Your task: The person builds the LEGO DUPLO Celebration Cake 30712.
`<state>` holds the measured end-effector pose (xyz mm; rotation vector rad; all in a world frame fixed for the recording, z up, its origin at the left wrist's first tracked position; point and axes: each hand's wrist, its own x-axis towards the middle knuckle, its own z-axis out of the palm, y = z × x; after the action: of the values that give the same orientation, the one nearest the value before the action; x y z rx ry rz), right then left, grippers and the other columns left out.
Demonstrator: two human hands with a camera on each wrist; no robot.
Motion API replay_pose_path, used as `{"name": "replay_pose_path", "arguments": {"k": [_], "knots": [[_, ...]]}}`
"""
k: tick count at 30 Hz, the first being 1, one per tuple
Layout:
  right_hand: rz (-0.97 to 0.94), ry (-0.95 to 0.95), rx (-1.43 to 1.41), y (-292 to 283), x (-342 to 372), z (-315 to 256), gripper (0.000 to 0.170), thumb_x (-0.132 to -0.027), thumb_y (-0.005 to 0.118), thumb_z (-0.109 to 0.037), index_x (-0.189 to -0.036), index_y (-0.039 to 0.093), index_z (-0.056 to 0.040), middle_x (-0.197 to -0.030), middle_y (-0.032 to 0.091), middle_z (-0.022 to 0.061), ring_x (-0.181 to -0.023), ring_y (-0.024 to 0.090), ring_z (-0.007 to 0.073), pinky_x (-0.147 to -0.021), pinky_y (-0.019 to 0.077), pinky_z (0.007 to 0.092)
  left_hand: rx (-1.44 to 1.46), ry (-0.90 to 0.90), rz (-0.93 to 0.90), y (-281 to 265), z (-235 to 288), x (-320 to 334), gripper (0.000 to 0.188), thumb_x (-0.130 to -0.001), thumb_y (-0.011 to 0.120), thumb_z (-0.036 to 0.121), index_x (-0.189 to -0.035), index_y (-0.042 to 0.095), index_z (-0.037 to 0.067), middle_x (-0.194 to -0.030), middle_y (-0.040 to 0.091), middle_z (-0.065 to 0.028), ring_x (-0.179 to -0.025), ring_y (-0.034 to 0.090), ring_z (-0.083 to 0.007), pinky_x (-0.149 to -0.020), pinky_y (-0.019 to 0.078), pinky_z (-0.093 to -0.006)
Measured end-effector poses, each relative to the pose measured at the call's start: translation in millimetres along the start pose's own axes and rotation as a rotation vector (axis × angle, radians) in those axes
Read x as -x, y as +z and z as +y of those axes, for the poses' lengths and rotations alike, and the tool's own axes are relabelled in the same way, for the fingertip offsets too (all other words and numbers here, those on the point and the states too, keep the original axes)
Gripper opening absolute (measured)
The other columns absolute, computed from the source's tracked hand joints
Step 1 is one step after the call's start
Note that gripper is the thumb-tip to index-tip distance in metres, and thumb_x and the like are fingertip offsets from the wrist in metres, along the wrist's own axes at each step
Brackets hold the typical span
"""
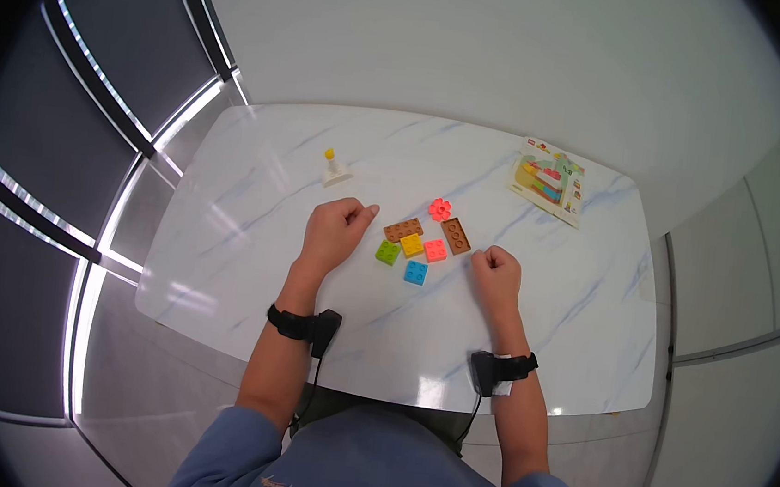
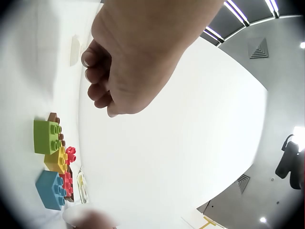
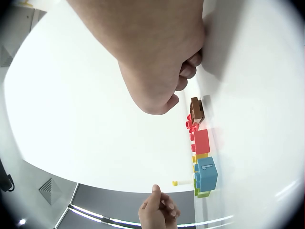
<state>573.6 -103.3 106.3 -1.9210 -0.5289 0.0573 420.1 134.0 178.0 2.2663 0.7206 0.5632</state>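
Both hands rest at the table on either side of a small group of toy bricks. My left hand (image 1: 335, 229) has its fingers curled in and holds nothing, left of the brown studded brick (image 1: 402, 231). Empty too, my right hand (image 1: 498, 276) lies with curled fingers beside a brown brick (image 1: 455, 236) turned hollow side up. Between the hands sit a green brick (image 1: 387, 253), a yellow brick (image 1: 411, 245), a red brick (image 1: 434, 250) and a blue brick (image 3: 208, 174) with a white "1" on its side. A pink-red flower piece (image 1: 439, 210) lies behind them.
A whitish piece with a yellow top (image 1: 333, 169) stands at the back left of the white marbled table (image 1: 253, 222). A printed booklet or packet (image 1: 548, 181) with brick pictures lies at the back right. The wall (image 1: 481, 47) rises behind the table.
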Motion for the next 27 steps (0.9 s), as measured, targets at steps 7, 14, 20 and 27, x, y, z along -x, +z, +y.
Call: {"name": "replay_pose_path", "arguments": {"k": [7,14,20,27], "knots": [[-0.023,-0.01,0.05,-3.1,0.5,-2.2,0.03,-0.08,0.064,-0.019,-0.062,0.049,-0.0006,-0.053,0.044,0.0091,-0.049,0.041,0.0171,-0.05,0.0367,0.0339,0.02,-0.012,-0.22,20.2,-0.2,10.2,0.022,-0.087,0.07,0.026,-0.091,0.07,0.005,-0.062,0.058,-0.0044,-0.057,0.053,-0.0175,-0.056,0.0431,-0.0324],[-0.027,-0.002,0.075,-0.8,2.5,-4.9,0.029,-0.08,0.064,-0.019,-0.062,0.05,-0.0008,-0.052,0.044,0.0088,-0.049,0.042,0.017,-0.049,0.0366,0.0335,0.002,0.016,-0.26,23.4,-2.9,17.0,0.02,-0.088,0.066,0.022,-0.098,0.069,0.006,-0.065,0.059,-0.0062,-0.061,0.056,-0.0206,-0.058,0.0447,-0.0339],[-0.029,-0.006,0.081,-1.7,2.9,-8.0,0.031,-0.081,0.065,-0.019,-0.061,0.051,-0.0006,-0.052,0.045,0.0086,-0.049,0.043,0.0163,-0.049,0.0367,0.0331,0.036,0.03,-0.232,24.2,-5.5,18.2,0.019,-0.091,0.061,0.02,-0.099,0.07,0.006,-0.067,0.061,-0.0086,-0.063,0.058,-0.0235,-0.06,0.0457,-0.0355],[-0.037,-0.023,0.074,-1.2,2.4,-2.7,0.032,-0.082,0.066,-0.021,-0.062,0.052,-0.0001,-0.052,0.046,0.0081,-0.049,0.043,0.0158,-0.05,0.037,0.0329,0.067,0.033,-0.19,29.5,-16.4,16.5,0.019,-0.09,0.06,0.019,-0.098,0.069,0.004,-0.073,0.065,-0.0115,-0.067,0.062,-0.0263,-0.064,0.0486,-0.0362]]}}
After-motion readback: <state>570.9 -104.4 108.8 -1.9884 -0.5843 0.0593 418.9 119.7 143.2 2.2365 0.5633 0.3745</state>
